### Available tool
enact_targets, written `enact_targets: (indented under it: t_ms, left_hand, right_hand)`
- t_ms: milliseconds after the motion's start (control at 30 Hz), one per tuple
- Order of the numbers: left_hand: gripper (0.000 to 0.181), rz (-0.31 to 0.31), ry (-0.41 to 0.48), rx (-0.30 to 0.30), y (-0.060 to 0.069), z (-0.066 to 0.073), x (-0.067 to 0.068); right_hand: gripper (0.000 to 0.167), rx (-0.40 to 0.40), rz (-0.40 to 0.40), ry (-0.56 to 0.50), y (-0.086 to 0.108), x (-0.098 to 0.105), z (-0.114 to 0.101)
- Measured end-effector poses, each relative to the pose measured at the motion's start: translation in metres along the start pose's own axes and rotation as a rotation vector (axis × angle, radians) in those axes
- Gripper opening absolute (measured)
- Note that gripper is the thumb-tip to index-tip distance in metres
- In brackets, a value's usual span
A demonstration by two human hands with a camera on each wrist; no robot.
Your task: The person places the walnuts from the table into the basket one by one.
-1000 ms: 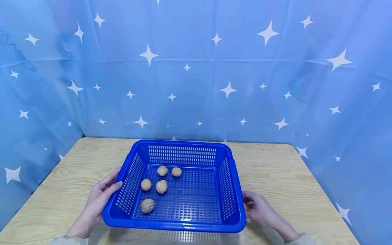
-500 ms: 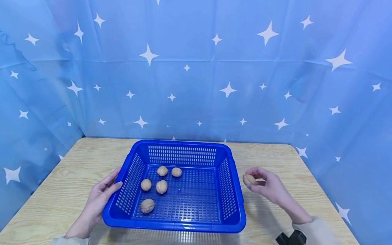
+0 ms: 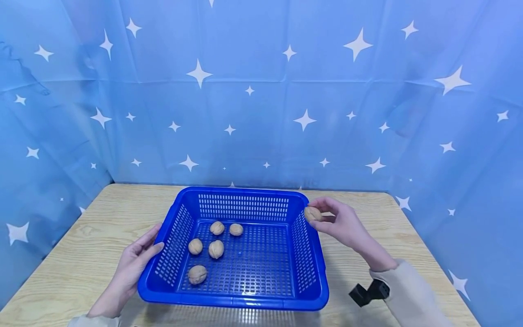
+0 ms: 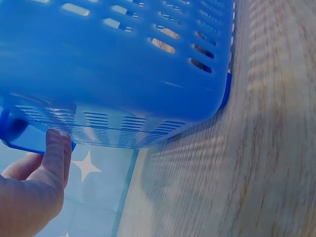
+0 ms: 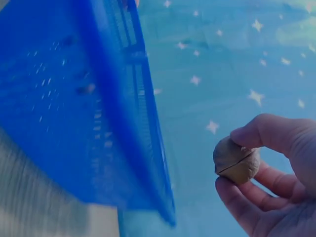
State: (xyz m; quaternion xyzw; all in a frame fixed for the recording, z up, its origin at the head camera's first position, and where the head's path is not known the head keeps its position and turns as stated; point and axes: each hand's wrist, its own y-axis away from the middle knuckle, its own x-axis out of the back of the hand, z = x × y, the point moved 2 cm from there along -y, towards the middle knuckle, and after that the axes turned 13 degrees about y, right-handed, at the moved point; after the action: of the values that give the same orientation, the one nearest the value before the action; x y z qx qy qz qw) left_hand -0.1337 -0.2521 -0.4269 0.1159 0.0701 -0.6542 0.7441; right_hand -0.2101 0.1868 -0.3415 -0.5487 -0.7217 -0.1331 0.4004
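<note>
A blue plastic basket (image 3: 232, 301) with slotted walls stands on the table. Several walnuts (image 3: 215, 249) lie on its floor, toward the left side. My left hand (image 3: 131, 265) grips the basket's left rim, thumb over the top and fingers against the outside, as the left wrist view also shows. Between the thumb and fingers of my right hand (image 3: 343, 225) is another walnut (image 3: 312, 214), held at the basket's right rim near the far corner. The right wrist view shows this walnut (image 5: 236, 160) plainly, its seam facing the camera, with the hand (image 5: 281, 173) pinching it.
The light wood table (image 3: 367, 213) reaches to a blue curtain (image 3: 261, 100) with white stars behind and at both sides. A small black device (image 3: 369, 292) sits at the right sleeve (image 3: 408, 290).
From low beside the basket's right wall, my right hand has risen with a walnut and moved away from me, then left to the rim. My left hand and the basket stay put.
</note>
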Motion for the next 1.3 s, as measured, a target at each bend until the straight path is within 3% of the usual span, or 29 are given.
enact_targets:
  t_ms: [300,600,733,967,1300]
  left_hand:
    - [0.059,0.008,-0.006,-0.005,0.0,0.0,0.0]
    - [0.058,-0.002,0.006,-0.015,-0.001,-0.001,-0.001]
    - [0.058,-0.001,0.005,-0.011,0.0,0.0,-0.001]
    - [0.059,-0.007,0.009,-0.01,0.0,0.0,0.0]
    - [0.059,-0.006,-0.001,-0.012,0.0,0.0,-0.001]
  right_hand:
    - [0.031,0.092,-0.104,-0.032,-0.027,-0.023,-0.034]
    - [0.031,0.229,-0.221,0.004,-0.046,-0.054,-0.052]
    - [0.028,0.251,-0.276,0.025,-0.052,-0.069,-0.058]
    - [0.026,0.253,-0.418,-0.028,-0.057,-0.095,-0.067]
    - [0.027,0.308,-0.557,0.026,-0.055,-0.133,-0.065]
